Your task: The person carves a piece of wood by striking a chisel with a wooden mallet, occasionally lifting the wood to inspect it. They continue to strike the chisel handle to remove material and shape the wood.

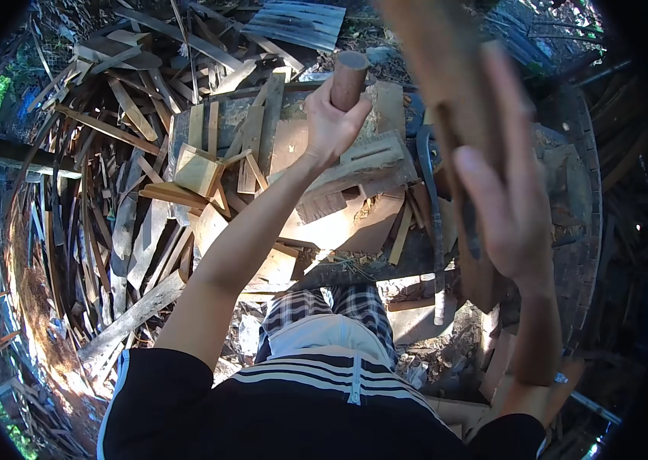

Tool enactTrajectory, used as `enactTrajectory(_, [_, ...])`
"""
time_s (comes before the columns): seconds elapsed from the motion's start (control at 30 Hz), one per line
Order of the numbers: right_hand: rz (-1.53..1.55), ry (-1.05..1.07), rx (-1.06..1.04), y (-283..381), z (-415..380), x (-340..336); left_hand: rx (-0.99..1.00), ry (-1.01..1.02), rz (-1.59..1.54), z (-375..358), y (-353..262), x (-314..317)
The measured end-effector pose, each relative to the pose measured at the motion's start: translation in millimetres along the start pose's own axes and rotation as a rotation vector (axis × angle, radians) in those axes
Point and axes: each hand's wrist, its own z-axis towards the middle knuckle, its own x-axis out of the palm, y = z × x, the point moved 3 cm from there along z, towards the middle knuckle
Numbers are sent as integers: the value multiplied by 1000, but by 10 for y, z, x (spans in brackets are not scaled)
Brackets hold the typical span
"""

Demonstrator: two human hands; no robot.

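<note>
My left hand (337,123) is wrapped round a short, thick wooden cylinder (349,80), held upright over the bench. On the right, my right hand (509,192) is blurred by motion, its thumb and fingers against a long brown wooden board (458,100). The board stretches from the top edge down past the bench. Below my left hand lies a thick grooved wooden block (358,165). A dark curved metal bar with a pale end (433,207) lies between the block and the board.
Heaped wood scraps (128,115) fill the left side. Small boards and a square wooden piece (197,170) sit at the bench's left. Wood shavings (339,264) lie near its front edge. A corrugated sheet (297,23) is at the top.
</note>
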Motion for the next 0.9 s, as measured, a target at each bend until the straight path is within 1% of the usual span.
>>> enactTrajectory(0.07, [-92,463,381,-31,-74,61,42,7,-37,-3,-18,16])
enactTrajectory(0.13, [-92,478,410,113,82,-21,9,-6,62,-30,-44,-19])
enactTrajectory(0.17, [-72,357,272,152,142,-59,-5,-16,64,-49,-31,-38])
enactTrajectory(0.2, [-52,231,134,175,184,-96,44,-10,82,-34,-39,-23])
enactTrajectory(0.23, [54,158,96,167,198,-113,96,1,101,-39,-46,-14])
enactTrajectory(0.27, [61,160,100,174,165,-73,91,0,107,-65,-43,-29])
enactTrajectory(0.33, [-245,276,142,202,82,27,33,9,92,-50,-52,-23])
enactTrajectory(0.37, [-154,525,374,161,21,88,138,-12,-89,-32,-71,37])
enactTrajectory(0.4, [-158,512,376,148,2,71,145,0,-92,-9,-53,57])
enactTrajectory(0.47, [-66,469,326,102,-9,50,199,-1,-43,-5,23,71])
enactTrajectory(0.5, [4,379,315,116,-25,56,183,-7,-39,-34,12,39])
enactTrajectory(0.53, [14,391,326,96,-64,105,103,14,27,-45,-26,13])
enactTrajectory(0.57, [52,277,281,85,-89,131,27,37,93,-62,-32,-12])
enactTrajectory(0.6, [90,158,231,73,-106,142,19,35,101,-67,30,-7])
enactTrajectory(0.63, [-130,243,163,45,-125,157,108,-3,22,-33,50,22])
enactTrajectory(0.67, [-128,233,163,5,-149,138,202,-34,-62,-1,53,45])
enactTrajectory(0.7, [-109,290,262,-69,-201,129,206,-19,-63,6,12,39])
enactTrajectory(0.73, [-94,353,359,-168,-250,120,107,-8,-42,11,-16,11])
enactTrajectory(0.77, [-144,285,257,-269,-308,128,0,-4,-15,-1,-22,-19])
enactTrajectory(0.8, [-139,292,265,-384,-409,202,-11,-5,-13,3,0,-32])
enactTrajectory(0.87, [-115,114,265,-607,-581,312,-70,-42,-31,87,66,-68])
enactTrajectory(0.9, [-89,166,399,-716,-705,378,-63,-57,-10,125,27,-80])
